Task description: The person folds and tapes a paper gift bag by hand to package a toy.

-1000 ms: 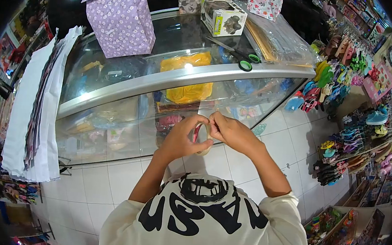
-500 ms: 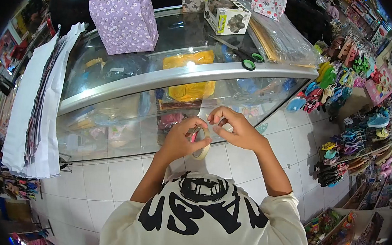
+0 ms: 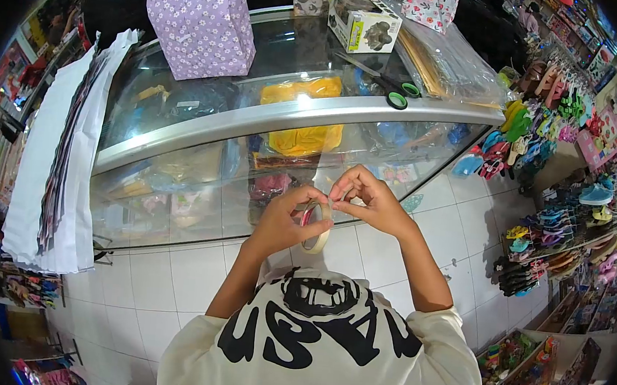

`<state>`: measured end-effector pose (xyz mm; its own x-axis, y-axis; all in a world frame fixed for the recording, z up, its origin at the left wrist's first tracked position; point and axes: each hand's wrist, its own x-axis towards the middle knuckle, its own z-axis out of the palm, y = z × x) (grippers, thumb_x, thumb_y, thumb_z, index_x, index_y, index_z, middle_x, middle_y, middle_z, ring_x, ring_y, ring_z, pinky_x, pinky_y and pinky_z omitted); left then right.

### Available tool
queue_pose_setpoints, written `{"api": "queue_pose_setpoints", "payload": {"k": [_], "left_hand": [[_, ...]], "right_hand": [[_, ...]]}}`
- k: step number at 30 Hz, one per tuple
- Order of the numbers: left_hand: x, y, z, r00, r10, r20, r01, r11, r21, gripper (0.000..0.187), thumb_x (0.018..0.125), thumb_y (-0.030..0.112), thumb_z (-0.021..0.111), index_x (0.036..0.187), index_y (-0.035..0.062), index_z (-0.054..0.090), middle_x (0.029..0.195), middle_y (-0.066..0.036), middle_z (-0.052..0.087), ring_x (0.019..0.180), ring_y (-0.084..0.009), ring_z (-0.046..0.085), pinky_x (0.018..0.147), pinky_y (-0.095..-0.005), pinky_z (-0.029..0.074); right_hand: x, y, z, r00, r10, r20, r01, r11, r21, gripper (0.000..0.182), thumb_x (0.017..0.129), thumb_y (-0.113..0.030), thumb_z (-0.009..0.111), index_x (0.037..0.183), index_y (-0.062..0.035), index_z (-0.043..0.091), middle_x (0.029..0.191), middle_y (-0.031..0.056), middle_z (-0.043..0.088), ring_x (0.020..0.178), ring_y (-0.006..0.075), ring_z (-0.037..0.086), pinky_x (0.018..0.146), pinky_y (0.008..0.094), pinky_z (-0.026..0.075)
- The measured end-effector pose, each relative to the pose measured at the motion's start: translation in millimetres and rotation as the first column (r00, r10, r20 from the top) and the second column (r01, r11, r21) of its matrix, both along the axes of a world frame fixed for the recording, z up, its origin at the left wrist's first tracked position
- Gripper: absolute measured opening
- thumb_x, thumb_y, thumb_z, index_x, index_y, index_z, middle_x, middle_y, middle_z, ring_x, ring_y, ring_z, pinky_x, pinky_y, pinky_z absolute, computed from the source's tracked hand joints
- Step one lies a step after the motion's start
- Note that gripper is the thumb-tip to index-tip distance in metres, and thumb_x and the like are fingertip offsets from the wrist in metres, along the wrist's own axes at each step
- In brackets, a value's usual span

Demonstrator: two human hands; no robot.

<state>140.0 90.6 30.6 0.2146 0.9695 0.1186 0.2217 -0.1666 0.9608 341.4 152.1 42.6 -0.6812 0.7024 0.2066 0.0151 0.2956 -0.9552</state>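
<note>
My left hand (image 3: pixel 288 220) is closed around a roll of pale tape (image 3: pixel 317 239) with a reddish inner ring. The roll stands on edge between thumb and fingers, in front of the glass counter. At the roll's upper edge my right hand (image 3: pixel 370 204) is pinched, thumb and forefinger together. Whatever lies between those fingertips is too small to make out. Scissors (image 3: pixel 381 81) with black and green handles lie on the counter top, beyond both hands.
The glass display counter (image 3: pixel 203 139) has a silver edge and packaged goods inside. On it stand a purple floral bag (image 3: pixel 202 25), a small box (image 3: pixel 362 25) and plastic sleeves (image 3: pixel 452 66). White sheets (image 3: pixel 69 164) hang at left; sandals (image 3: pixel 540 139) hang at right.
My right hand has shifted slightly left, its fingers drawing closer together at the tape. My left hand keeps hold of the roll. The view has moved a little.
</note>
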Motion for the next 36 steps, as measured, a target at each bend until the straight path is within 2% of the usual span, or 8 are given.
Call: {"api": "queue_pose_setpoints", "payload": {"k": [11, 17, 20, 23, 26, 27, 33, 36], "left_hand": [[0.0, -0.2, -2.2, 0.999, -0.006, -0.038, 0.006, 1.000, -0.003, 0.039, 0.070, 0.021, 0.077, 0.101, 0.0101, 0.058, 0.095, -0.001, 0.061, 0.081, -0.0105, 0.056, 0.070, -0.0232, 0.046], [5.2, 3.0, -11.6, 0.997, -0.018, -0.080, 0.028, 0.993, 0.117, 0.052, 0.070, 0.015, 0.077, 0.112, 0.0061, 0.046, 0.097, -0.008, 0.064, 0.091, -0.0160, 0.060, 0.090, -0.0341, 0.045], [10.1, 9.0, -28.2, 0.999, -0.042, -0.003, 0.042, 0.998, 0.045, 0.066, 0.068, 0.020, 0.078, 0.120, 0.0026, 0.042, 0.118, -0.016, 0.051, 0.108, -0.0260, 0.052, 0.091, -0.0354, 0.044], [19.8, 0.6, -28.2, 0.962, 0.054, 0.268, -0.093, 0.986, 0.135, 0.076, 0.068, 0.020, 0.078, 0.129, 0.0032, 0.035, 0.129, -0.021, 0.039, 0.119, -0.0326, 0.043, 0.097, -0.0394, 0.039], [19.2, -4.5, -3.8, 0.983, 0.101, 0.154, -0.150, 0.925, 0.349, 0.088, 0.066, 0.021, 0.078, 0.136, 0.0038, 0.027, 0.135, -0.021, 0.030, 0.125, -0.0346, 0.035, 0.100, -0.0417, 0.035], [14.7, -2.1, 4.2, 0.975, 0.203, -0.089, -0.128, 0.844, 0.521, 0.087, 0.064, 0.023, 0.080, 0.133, 0.0028, 0.032, 0.132, -0.020, 0.035, 0.123, -0.0314, 0.038, 0.101, -0.0412, 0.033], [2.9, 7.1, -2.7, 0.990, 0.139, -0.014, -0.139, 0.990, -0.023, 0.076, 0.066, 0.033, 0.081, 0.123, -0.0008, 0.044, 0.116, -0.019, 0.051, 0.108, -0.0258, 0.052, 0.094, -0.0350, 0.039], [-10.4, 25.7, -4.1, 0.998, 0.029, 0.050, -0.001, 0.875, -0.485, 0.074, 0.067, 0.035, 0.080, 0.122, -0.0006, 0.047, 0.111, -0.017, 0.055, 0.103, -0.0249, 0.055, 0.091, -0.0330, 0.042]], "right_hand": [[-5.6, -0.3, -12.7, 0.986, -0.073, -0.148, 0.063, 0.996, -0.069, 0.021, 0.085, -0.001, 0.062, 0.101, -0.0046, 0.048, 0.091, 0.0036, 0.060, 0.085, 0.0083, 0.058, 0.076, 0.0235, 0.047], [-12.8, 0.4, -11.1, 0.968, -0.133, -0.214, 0.125, 0.991, -0.046, 0.019, 0.087, 0.002, 0.058, 0.096, -0.0053, 0.043, 0.090, 0.0048, 0.058, 0.085, 0.0088, 0.058, 0.076, 0.0239, 0.047], [-18.2, -3.3, 11.1, 0.970, -0.126, -0.210, 0.134, 0.991, 0.023, 0.020, 0.087, 0.003, 0.057, 0.094, -0.0058, 0.040, 0.089, 0.0055, 0.058, 0.085, 0.0094, 0.058, 0.076, 0.0241, 0.047], [-22.8, -6.1, 26.1, 0.959, -0.114, -0.260, 0.116, 0.993, -0.008, 0.021, 0.087, 0.003, 0.057, 0.094, -0.0058, 0.039, 0.089, 0.0067, 0.057, 0.086, 0.0101, 0.058, 0.076, 0.0244, 0.047], [-24.7, -8.0, 35.9, 0.959, -0.111, -0.261, 0.105, 0.994, -0.038, 0.025, 0.085, 0.006, 0.057, 0.093, -0.0064, 0.037, 0.090, 0.0091, 0.057, 0.086, 0.0114, 0.057, 0.075, 0.0258, 0.048], [-25.4, -8.9, 37.7, 0.962, -0.113, -0.247, 0.105, 0.993, -0.044, 0.027, 0.085, 0.007, 0.057, 0.093, -0.0068, 0.036, 0.091, 0.0101, 0.057, 0.086, 0.0120, 0.057, 0.074, 0.0264, 0.049], [-34.8, -6.6, 42.6, 0.954, -0.149, -0.259, 0.206, 0.956, 0.207, 0.030, 0.085, 0.007, 0.057, 0.088, -0.0081, 0.031, 0.089, 0.0119, 0.059, 0.083, 0.0131, 0.058, 0.073, 0.0262, 0.048], [-35.9, -11.0, 67.1, 0.973, -0.098, -0.208, 0.162, 0.934, 0.318, 0.031, 0.085, 0.005, 0.058, 0.087, -0.0084, 0.029, 0.089, 0.0133, 0.060, 0.081, 0.0131, 0.058, 0.074, 0.0266, 0.048]]}}
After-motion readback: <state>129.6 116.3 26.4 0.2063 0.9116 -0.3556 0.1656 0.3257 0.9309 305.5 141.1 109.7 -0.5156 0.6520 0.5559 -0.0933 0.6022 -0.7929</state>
